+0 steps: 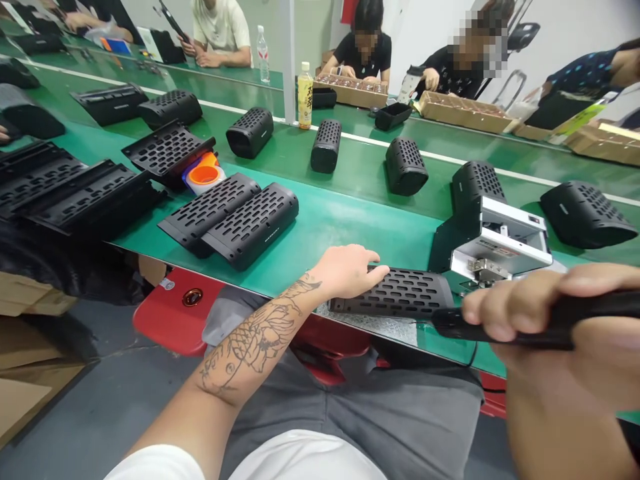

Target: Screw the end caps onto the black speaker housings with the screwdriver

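A black perforated housing (410, 293) lies near the table's front edge, partly on a grey speckled patch. My left hand (347, 270) steadies its left end, fingers over the far side and partly hidden. On the right, my right hand (565, 327) is wrapped around a black power screwdriver (453, 325), held almost level. The driver's front end is at the housing's right front corner; I cannot tell whether its tip touches. Just behind stands a white and black screw feeder (505, 243).
Two perforated covers (255, 223) lie left of my hand, near an orange and white tape roll (205, 175). More open shells (85, 193) sit farther left. Several closed housings (325, 147) line the green belt (360, 160). Co-workers sit opposite with cardboard trays (465, 110).
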Tool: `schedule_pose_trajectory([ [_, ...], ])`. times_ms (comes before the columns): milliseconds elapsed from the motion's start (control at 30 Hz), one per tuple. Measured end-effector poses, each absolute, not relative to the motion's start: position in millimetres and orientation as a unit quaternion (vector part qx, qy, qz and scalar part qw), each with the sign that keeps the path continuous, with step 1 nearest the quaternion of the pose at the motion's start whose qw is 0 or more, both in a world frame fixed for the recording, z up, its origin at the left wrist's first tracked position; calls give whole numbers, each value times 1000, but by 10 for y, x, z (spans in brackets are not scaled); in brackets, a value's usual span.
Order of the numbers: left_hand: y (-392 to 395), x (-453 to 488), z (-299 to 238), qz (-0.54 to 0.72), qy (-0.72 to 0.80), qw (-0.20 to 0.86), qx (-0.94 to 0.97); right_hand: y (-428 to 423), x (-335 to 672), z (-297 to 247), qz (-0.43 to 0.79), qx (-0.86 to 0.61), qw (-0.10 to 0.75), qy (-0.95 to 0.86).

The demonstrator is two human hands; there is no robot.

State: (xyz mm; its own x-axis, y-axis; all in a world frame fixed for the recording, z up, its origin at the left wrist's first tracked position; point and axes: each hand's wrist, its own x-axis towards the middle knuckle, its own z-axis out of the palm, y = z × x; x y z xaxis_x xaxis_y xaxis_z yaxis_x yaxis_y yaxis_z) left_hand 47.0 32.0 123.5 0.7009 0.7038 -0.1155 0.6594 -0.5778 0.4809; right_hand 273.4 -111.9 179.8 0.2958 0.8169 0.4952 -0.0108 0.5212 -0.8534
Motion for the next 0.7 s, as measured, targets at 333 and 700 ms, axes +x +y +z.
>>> schedule_pose_trajectory([
  [333,352,474,1243,53,370,297,879,-862,2277,1658,313,-361,649,-591],
  [700,427,477,1234,58,364,348,862,-873,2248,1624,382,-335,603,-615],
])
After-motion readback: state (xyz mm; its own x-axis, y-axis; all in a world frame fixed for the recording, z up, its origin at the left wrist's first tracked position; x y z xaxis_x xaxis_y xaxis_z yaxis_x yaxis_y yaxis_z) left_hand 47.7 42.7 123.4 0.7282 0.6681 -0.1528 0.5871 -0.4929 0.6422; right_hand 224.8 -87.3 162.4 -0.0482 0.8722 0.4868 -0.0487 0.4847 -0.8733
